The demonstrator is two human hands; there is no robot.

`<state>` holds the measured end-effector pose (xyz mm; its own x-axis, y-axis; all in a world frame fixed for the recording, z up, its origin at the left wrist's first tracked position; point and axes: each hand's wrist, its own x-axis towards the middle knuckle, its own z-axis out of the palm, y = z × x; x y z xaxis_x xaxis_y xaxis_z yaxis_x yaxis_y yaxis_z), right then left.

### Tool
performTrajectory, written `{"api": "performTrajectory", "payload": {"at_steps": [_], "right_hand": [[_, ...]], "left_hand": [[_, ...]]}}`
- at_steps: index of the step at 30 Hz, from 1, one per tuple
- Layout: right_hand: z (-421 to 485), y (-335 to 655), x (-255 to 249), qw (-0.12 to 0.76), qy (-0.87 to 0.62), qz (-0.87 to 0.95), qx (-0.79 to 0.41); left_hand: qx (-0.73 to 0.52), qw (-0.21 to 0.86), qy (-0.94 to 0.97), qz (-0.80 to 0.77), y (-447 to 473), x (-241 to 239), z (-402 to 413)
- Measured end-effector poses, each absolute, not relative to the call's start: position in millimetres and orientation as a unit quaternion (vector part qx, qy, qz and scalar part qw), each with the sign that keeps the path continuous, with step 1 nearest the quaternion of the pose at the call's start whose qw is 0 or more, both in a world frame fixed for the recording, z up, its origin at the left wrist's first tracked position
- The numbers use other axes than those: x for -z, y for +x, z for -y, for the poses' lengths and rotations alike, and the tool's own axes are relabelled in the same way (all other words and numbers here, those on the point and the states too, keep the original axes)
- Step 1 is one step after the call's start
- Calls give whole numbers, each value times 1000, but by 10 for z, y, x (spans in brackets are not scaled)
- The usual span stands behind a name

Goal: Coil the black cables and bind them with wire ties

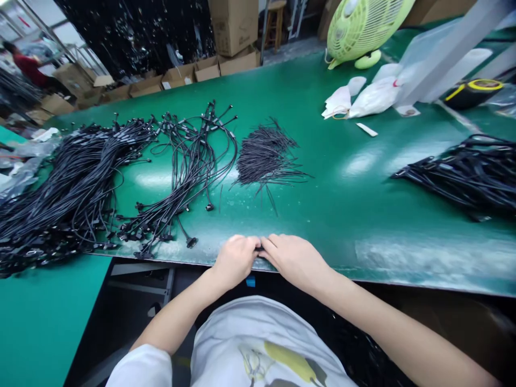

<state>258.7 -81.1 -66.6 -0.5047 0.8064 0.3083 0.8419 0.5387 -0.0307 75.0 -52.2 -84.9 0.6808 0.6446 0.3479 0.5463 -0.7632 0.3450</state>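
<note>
My left hand (237, 260) and my right hand (296, 260) meet at the front edge of the green table (322, 215). Both are closed, fingertips pinched together around something small and dark that the fingers mostly hide. Just beyond them lies a pile of short thin black ties or wires (264, 153), a few strands loose toward me. Left of that pile is a loose bunch of black cables (189, 166) with connectors on their ends. One connector (191, 242) rests near my left hand.
A larger heap of black cables (80, 172) covers the table's left end. Bundled black cables (467, 172) lie at the right. A green fan (366, 27), white plastic bags (373, 99) and a tape measure (473, 92) are at the back right. Cardboard boxes (181, 75) line the far side; a person (30, 67) is beyond.
</note>
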Motion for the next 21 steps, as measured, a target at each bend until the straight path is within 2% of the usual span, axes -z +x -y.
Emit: {"api": "performTrajectory", "payload": {"at_steps": [3, 8, 10, 12, 15, 17, 21], "right_hand": [[834, 2587, 762, 163, -456, 874, 46], [746, 2819, 825, 183, -494, 847, 79], [677, 3112, 775, 164, -570, 798, 112], [627, 3529, 655, 131, -662, 723, 151], [636, 4286, 375, 71, -777, 595, 195], [692, 4793, 186, 43, -836, 500, 220], [784, 5567, 39, 13, -896, 375, 235]], "left_hand": [[-195, 85, 934, -289, 758, 816, 518], [-160, 158, 928, -295, 684, 486, 306], [-163, 129, 916, -343, 484, 368, 146], [-167, 29, 873, -457, 182, 334, -48], [-44, -73, 836, -542, -258, 482, -405], [2, -80, 833, -547, -406, 623, -616], [-19, -11, 811, -584, -378, 667, -739]]}}
